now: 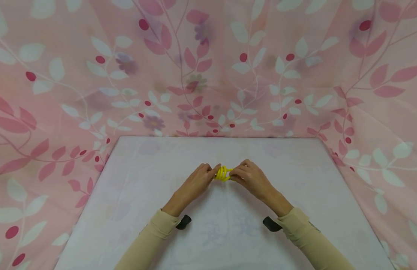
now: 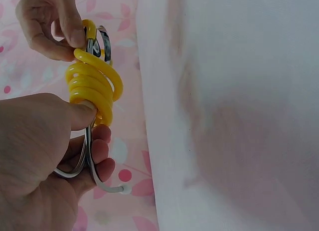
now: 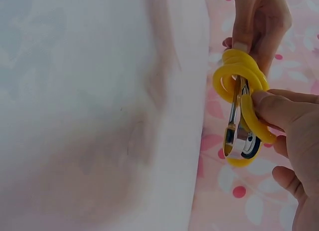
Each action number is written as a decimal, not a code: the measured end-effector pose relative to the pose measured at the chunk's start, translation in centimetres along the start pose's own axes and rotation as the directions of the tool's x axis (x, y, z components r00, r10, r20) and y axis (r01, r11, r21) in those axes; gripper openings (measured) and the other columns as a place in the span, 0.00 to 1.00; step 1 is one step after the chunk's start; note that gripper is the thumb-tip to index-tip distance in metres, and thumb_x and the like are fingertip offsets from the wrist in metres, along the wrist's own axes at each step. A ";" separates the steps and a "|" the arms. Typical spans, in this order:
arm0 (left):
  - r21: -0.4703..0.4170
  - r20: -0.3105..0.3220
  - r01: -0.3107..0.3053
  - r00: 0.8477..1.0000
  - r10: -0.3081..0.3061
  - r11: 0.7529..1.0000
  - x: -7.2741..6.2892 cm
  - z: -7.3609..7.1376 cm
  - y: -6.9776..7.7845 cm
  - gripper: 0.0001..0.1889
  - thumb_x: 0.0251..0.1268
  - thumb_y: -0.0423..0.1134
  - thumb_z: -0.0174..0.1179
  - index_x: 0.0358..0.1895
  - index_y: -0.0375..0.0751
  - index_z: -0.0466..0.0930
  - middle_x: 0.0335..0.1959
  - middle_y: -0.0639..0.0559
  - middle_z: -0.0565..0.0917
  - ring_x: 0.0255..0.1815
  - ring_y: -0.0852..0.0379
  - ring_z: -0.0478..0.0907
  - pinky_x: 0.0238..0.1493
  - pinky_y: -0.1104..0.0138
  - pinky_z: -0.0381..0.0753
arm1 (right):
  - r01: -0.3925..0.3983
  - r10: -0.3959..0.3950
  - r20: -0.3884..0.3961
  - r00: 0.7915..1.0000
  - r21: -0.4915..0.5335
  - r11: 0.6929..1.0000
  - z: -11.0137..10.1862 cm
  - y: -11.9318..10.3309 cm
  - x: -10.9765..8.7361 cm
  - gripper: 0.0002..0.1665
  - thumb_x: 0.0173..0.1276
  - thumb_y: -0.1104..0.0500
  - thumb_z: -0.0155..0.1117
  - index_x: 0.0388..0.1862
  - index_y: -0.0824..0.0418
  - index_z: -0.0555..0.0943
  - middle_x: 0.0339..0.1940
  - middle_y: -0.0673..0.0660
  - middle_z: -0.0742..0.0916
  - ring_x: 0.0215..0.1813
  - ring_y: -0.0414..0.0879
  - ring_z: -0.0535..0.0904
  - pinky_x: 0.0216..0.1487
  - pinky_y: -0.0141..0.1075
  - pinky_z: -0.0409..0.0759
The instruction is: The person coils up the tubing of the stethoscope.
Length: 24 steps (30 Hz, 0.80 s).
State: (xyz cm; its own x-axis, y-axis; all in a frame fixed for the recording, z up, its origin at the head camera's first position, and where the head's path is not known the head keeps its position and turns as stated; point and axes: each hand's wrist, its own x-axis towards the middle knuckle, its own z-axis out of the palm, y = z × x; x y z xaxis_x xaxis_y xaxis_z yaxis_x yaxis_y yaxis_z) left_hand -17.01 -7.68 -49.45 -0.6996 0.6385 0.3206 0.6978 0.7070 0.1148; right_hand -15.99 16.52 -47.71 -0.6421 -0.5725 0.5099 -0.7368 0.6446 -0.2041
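Observation:
A glossy yellow tube (image 1: pixel 222 173) is wound in several turns around a shiny metal hook (image 2: pixel 88 141), held above the table between both hands. My left hand (image 1: pixel 198 180) grips the coil and the hook's shank, thumb on the lowest turns. Below that thumb, the hook splits into curved prongs, one with a whitish tip (image 2: pixel 126 189). At the other end, my right hand (image 1: pixel 253 180) pinches a loose length of the tube between thumb and fingers. Beside it a broad metal loop (image 3: pixel 234 143) with a dark inner part shows in the right wrist view. The left palm hides part of the prongs.
A table (image 1: pixel 144 225) with a pale cover lies below the hands. Pink leaf-patterned cloth (image 1: pixel 221 67) hangs behind it and along both sides. Small black devices (image 1: pixel 183 222) sit at both sleeve cuffs.

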 end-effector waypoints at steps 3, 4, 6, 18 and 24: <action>-0.008 -0.020 -0.007 1.000 0.007 1.000 0.0 0.1 -0.1 0.28 0.61 0.31 0.67 0.66 0.44 0.73 0.34 0.47 0.79 0.32 0.56 0.73 0.44 0.66 0.81 | 0.001 -0.001 -0.014 1.000 0.022 1.000 -0.2 0.2 -0.3 0.12 0.53 0.58 0.77 0.38 0.54 0.89 0.37 0.45 0.90 0.40 0.42 0.75 0.40 0.34 0.80; -0.007 -0.025 -0.006 1.000 0.006 1.000 -0.1 0.1 -0.1 0.29 0.61 0.31 0.67 0.66 0.44 0.73 0.34 0.47 0.79 0.32 0.56 0.73 0.44 0.66 0.81 | 0.000 0.000 -0.016 1.000 0.030 1.000 -0.2 0.3 -0.4 0.12 0.53 0.58 0.77 0.38 0.54 0.89 0.37 0.46 0.90 0.40 0.42 0.75 0.40 0.34 0.80; -0.002 -0.030 -0.004 1.000 0.004 1.000 -0.1 0.1 -0.2 0.29 0.60 0.31 0.67 0.66 0.44 0.73 0.35 0.47 0.79 0.33 0.56 0.73 0.40 0.68 0.80 | 0.000 0.001 -0.019 1.000 0.046 0.999 -0.3 0.4 -0.5 0.14 0.52 0.60 0.78 0.40 0.54 0.89 0.38 0.46 0.90 0.41 0.42 0.75 0.40 0.35 0.81; -0.010 -0.020 0.007 1.000 -0.007 1.000 -0.2 0.1 -0.5 0.31 0.59 0.32 0.68 0.67 0.44 0.72 0.36 0.46 0.81 0.35 0.55 0.76 0.52 0.62 0.83 | 0.005 -0.003 -0.018 1.000 0.075 0.997 -0.5 0.9 -1.4 0.21 0.53 0.60 0.77 0.48 0.52 0.87 0.38 0.49 0.87 0.44 0.43 0.78 0.40 0.34 0.85; -0.007 -0.006 0.025 1.000 -0.025 1.000 -0.2 0.2 -0.4 0.32 0.59 0.31 0.69 0.68 0.44 0.72 0.36 0.46 0.80 0.37 0.53 0.78 0.64 0.52 0.76 | -0.080 0.085 -0.018 0.996 0.189 0.979 -1.0 0.9 -1.1 0.24 0.53 0.60 0.78 0.51 0.55 0.85 0.46 0.51 0.87 0.48 0.44 0.78 0.43 0.37 0.84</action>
State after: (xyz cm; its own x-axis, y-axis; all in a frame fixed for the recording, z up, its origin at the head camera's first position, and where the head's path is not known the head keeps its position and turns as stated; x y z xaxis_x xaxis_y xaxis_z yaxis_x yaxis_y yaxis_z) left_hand -17.21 -8.04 -49.70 -0.7156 0.6191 0.3235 0.6816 0.7202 0.1296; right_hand -15.73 18.18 -47.63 -0.6983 -0.5064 0.5059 -0.7099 0.5808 -0.3984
